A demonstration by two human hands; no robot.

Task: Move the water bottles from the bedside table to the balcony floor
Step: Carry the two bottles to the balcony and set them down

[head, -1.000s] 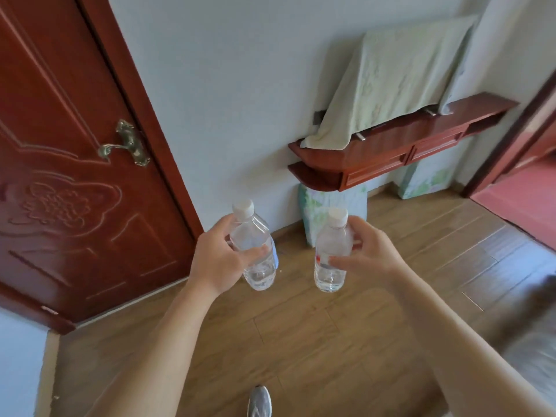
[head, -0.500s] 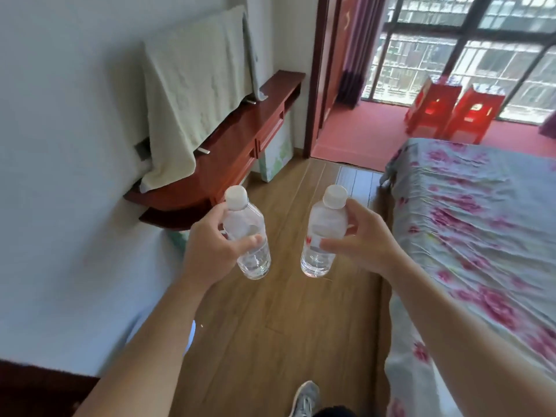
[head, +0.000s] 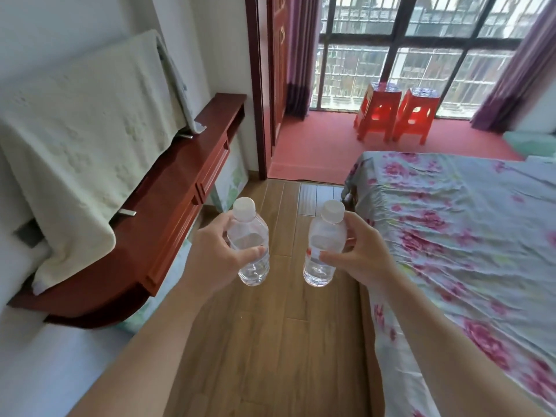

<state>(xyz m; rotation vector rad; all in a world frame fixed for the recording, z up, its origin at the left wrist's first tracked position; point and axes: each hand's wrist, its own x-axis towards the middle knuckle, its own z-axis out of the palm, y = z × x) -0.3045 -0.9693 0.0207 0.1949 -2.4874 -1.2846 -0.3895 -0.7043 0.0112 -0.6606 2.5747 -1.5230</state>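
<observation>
Curled round the left bottle [head: 254, 270], a small clear plastic water bottle with a white cap, your left hand [head: 215, 257] lays its thumb across the front, with the fingers hidden behind. Your right hand [head: 362, 255] grips the right bottle [head: 326, 233], a matching clear one with a red-and-white label, in the same way. Both bottles are upright, near each other but not touching, and out in front of your chest. That looks deliberate: 1 per hand means 1 trip, and holding them at mid-body gives a firm hold.

They hang over the brown wood-plank floor [head: 270, 341], in the aisle between the red-brown wooden wall shelf [head: 168, 212], draped with a pale green towel [head: 90, 130], and the bed with a pink-flowered sheet [head: 451, 221]. Neither bottle has reached its place yet.

Straight ahead, past the dark wooden door frame [head: 255, 85], lies the red-carpeted balcony floor [head: 316, 145], where 2 red plastic stools [head: 397, 115] stand by the barred window. I judge you are in mid-carry with the aisle open ahead. The likely snag is the bed corner on your right, so hold your elbows in.
</observation>
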